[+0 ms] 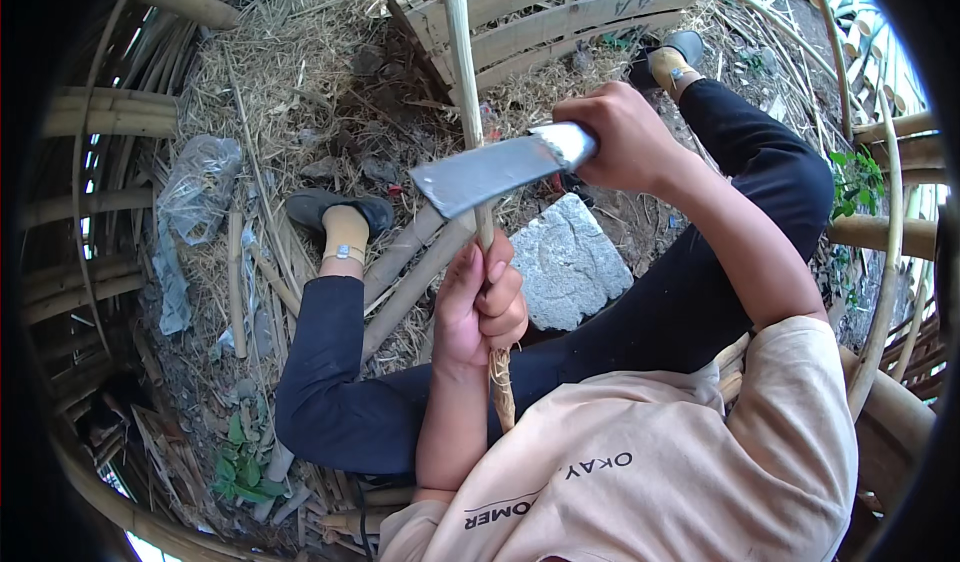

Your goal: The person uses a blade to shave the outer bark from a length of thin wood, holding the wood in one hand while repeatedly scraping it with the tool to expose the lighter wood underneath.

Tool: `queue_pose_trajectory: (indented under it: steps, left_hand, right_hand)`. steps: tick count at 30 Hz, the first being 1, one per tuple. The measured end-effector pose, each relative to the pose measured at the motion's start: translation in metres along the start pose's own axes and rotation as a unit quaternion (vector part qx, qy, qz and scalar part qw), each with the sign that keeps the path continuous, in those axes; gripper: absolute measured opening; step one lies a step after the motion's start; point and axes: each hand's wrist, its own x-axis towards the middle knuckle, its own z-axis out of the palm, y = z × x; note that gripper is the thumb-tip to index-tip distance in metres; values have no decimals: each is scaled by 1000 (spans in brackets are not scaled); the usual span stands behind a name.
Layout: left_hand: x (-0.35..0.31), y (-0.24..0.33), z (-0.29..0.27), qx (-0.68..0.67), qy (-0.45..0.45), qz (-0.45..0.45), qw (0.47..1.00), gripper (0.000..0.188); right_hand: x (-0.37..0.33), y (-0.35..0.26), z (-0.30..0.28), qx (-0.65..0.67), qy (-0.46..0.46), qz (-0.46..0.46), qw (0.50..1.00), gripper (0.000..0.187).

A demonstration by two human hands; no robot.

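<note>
My left hand (482,302) is closed around a long, thin wooden stick (460,47), held nearly upright in front of my body. Below the fist, the stick's lower end looks frayed and stringy and reaches my shirt. My right hand (618,140) grips the handle of a broad, blunt-ended cleaver (490,174). Its grey blade lies across the stick just above my left fist, hiding part of it; whether the edge touches the wood I cannot tell. Part of the handle near the blade looks white, and the rest is hidden by my fingers.
A pale stone block (568,262) sits between my legs. Beside it lie bamboo poles (415,282). Ahead stands a slatted wooden crate (590,27). Straw litters the ground, with a clear plastic bag (200,187) at left. Bamboo railings (95,202) curve around both sides.
</note>
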Motion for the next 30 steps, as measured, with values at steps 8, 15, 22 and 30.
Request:
queue_pose_trajectory:
  steps: [8, 15, 22, 30]
  left_hand:
    - [-1, -9, 8, 97, 55, 11, 994, 32]
    - [3, -18, 15, 165, 102, 11, 981, 30]
    - [-4, 0, 14, 171, 90, 45, 980, 28]
    - [-3, 10, 13, 187, 116, 60, 974, 27]
  right_hand:
    - [-2, -4, 9, -7, 28, 10, 1000, 20]
    - [22, 49, 11, -233, 197, 84, 949, 14]
    - [-2, 37, -59, -8, 255, 174, 951, 15]
    - [-3, 17, -11, 57, 75, 6, 996, 20]
